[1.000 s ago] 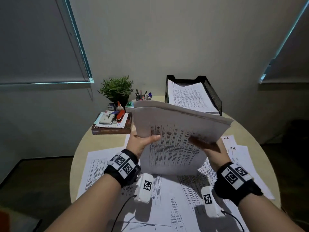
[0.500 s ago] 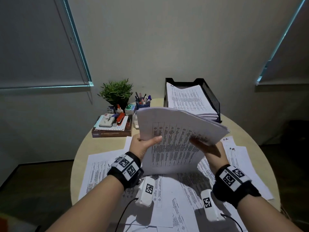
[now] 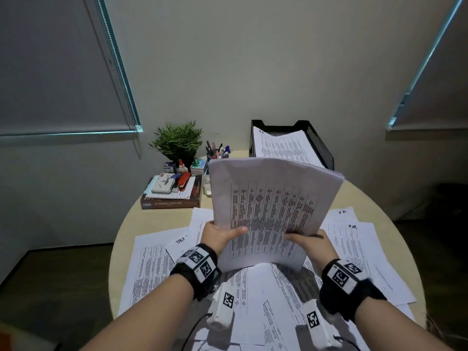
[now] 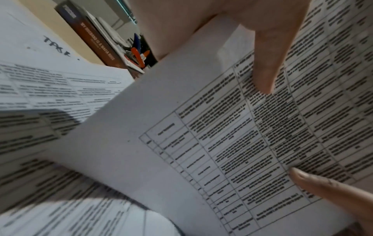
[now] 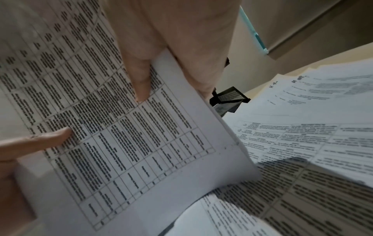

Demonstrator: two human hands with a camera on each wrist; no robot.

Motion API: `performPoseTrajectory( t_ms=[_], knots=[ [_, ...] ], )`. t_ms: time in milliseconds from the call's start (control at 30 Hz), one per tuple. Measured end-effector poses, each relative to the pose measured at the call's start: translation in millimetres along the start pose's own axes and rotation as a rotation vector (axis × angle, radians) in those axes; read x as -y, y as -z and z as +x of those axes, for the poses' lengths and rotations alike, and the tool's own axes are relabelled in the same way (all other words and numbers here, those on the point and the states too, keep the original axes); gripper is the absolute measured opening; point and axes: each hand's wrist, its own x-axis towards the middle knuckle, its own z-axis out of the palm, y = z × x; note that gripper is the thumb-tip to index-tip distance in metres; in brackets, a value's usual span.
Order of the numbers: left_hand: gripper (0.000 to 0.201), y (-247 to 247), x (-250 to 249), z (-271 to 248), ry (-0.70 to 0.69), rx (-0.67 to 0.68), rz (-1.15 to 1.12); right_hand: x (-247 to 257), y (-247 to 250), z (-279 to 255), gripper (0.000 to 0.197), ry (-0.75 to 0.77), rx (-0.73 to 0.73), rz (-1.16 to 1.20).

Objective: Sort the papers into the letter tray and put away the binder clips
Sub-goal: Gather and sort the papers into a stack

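Both hands hold a stack of papers upright above the tabletop.
The stack (image 3: 271, 211), white sheets printed with a dense table, is pinched by the left hand (image 3: 220, 236) and right hand (image 3: 307, 243), thumbs on front; the tray (image 3: 320, 145) lies behind.

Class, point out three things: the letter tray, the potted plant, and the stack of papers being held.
letter tray (image 3: 319, 143), head view, right mesh wall.
potted plant (image 3: 177, 139), head view, leaves.
stack of papers (image 3: 268, 206), head view, printed top sheet.
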Motion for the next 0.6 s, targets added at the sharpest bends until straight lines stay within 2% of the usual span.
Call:
performPoseTrajectory(
  t_ms=[100, 200, 333, 467, 533, 600],
  knots=[
    [0.042, -1.1, -3.8, 2.0, -0.020, 0.014, -0.022, 2.2, 4.6, -4.1, 0.027, 0.052, -0.048, 0.039],
    [0.033, -4.9, 16.2, 0.6, 0.076, 0.026, 0.045, -16.3, 5.1, -10.1, 0.025, -0.014, -0.034, -0.063],
    [0.038, -7.2, 37.8, 1.5, 0.189, -0.022, 0.106, -41.6, 5.8, -10.3, 0.018, -0.120, -0.080, -0.157],
    [0.030, -11.8, 30.3, -10.3, 0.212, 0.075, 0.064, -37.0, 21.8, -13.1, 0.012, -0.161, -0.054, -0.227],
    [0.052, -16.0, 42.3, -9.4, 0.290, 0.088, 0.048, -38.2, 31.5, -20.6, 0.017, -0.176, -0.008, -0.237],
    [0.082, -24.1, 51.4, -16.3, 0.368, 0.084, 0.191, -48.4, 40.5, -27.0, 0.019, -0.226, 0.012, -0.235]
  ],
)
